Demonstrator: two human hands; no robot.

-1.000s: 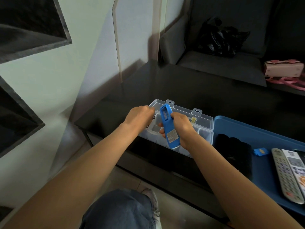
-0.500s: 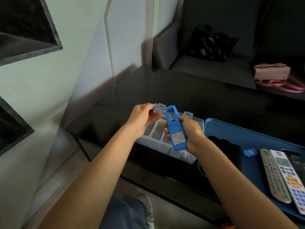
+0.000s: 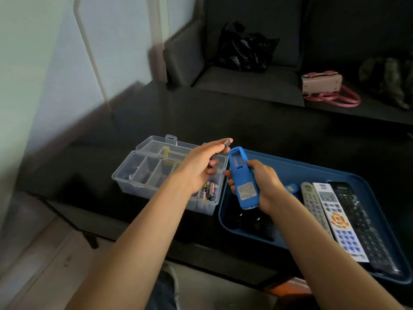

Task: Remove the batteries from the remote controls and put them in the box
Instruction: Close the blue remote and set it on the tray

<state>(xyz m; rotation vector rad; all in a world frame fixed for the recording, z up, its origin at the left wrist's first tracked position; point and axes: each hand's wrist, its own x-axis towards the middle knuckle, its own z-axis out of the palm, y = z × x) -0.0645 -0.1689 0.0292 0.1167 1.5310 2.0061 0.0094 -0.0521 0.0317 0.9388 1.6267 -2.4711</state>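
Battery (image 3: 228, 143) pinched in left hand (image 3: 202, 166), blue remote (image 3: 242, 175) gripped by right hand (image 3: 262, 182); extraction judged done, drop into clear box (image 3: 138, 175) required next.

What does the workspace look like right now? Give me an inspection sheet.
Surface: dark glossy table.
Job's things: blue remote, battery bay open; battery; clear box with batteries in its right compartment; three remotes on blue tray.
Clutter: small blue cover on tray.
Grippers: left hand pinches battery; right hand grips blue remote.
Cables: nothing seen.
Surroundings: grey armchair, black bag, pink handbag.
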